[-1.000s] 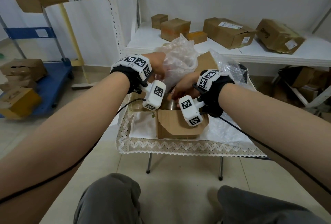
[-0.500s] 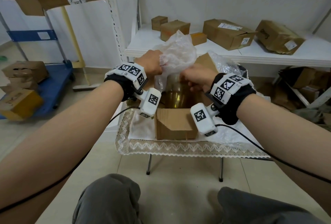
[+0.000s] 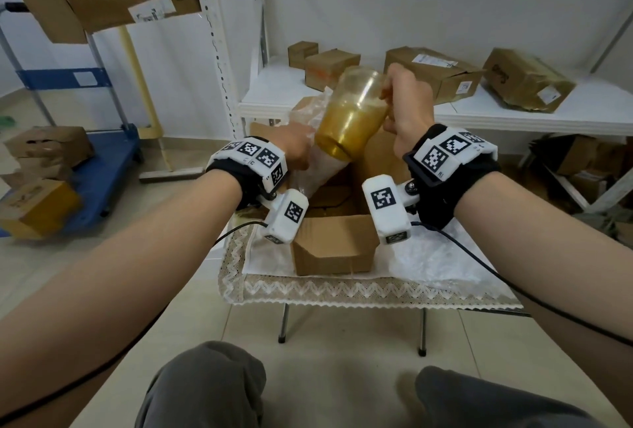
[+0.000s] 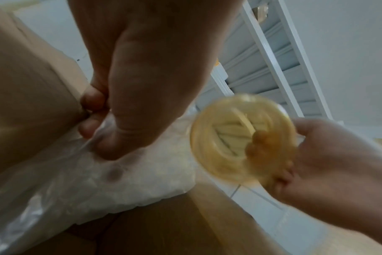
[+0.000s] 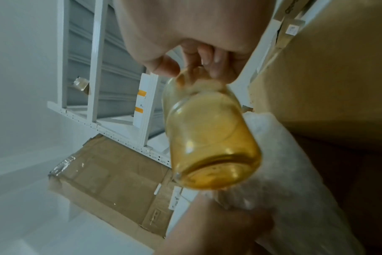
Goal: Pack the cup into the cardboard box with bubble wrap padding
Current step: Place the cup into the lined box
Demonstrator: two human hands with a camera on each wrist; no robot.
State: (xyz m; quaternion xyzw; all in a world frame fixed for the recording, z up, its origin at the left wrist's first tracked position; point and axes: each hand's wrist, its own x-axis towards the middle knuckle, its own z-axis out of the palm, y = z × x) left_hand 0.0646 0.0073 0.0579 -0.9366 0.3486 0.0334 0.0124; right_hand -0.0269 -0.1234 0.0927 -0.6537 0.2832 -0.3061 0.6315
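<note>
1. The right hand (image 3: 407,109) is raised in the upper middle of the head view, its fingers curled around the rim end of an amber see-through cup (image 3: 352,112). In the right wrist view the fingertips (image 5: 216,67) pinch the cup's top edge.
2. The cup hangs tilted in the air, its base pointing down and to the left in the frame, above the open cardboard box (image 3: 334,246). It touches nothing but the right hand.
3. The left hand (image 3: 294,150) sits lower, at the middle left of the frame, at the box's left side. Its fingers (image 4: 92,101) are curled and pinch a sheet of bubble wrap (image 4: 111,174) against the box wall.
4. The bubble wrap rises out of the box's left part, just under the cup's base.
5. The box stands on a small table (image 3: 342,290) with a lace-edged cloth, in the centre of the head view; more clear wrap lies on the cloth at the box's right.
6. Brown parcels (image 3: 431,71) sit on a white shelf along the upper right.
</note>
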